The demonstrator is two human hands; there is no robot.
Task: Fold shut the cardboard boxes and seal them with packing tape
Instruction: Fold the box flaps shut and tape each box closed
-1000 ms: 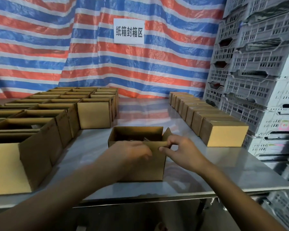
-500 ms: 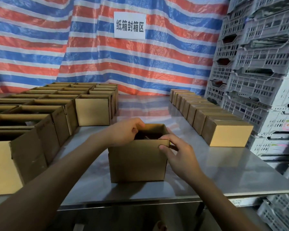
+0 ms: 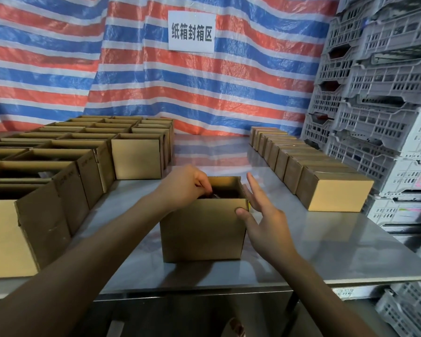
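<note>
Here, my right hand (image 3: 265, 217) lies spread against the right side of the open cardboard box (image 3: 202, 234), thumb on its front corner, fingers straight. The box stands near the front of the steel table (image 3: 338, 251). My left hand (image 3: 185, 186) curls over its left rim, fingers dipping inside; whether they hold anything I cannot tell. Farther left stand open boxes (image 3: 136, 156), to the right a row of closed boxes (image 3: 338, 195). Behind are grey crates (image 3: 379, 93) and a striped tarp (image 3: 131, 81).
</note>
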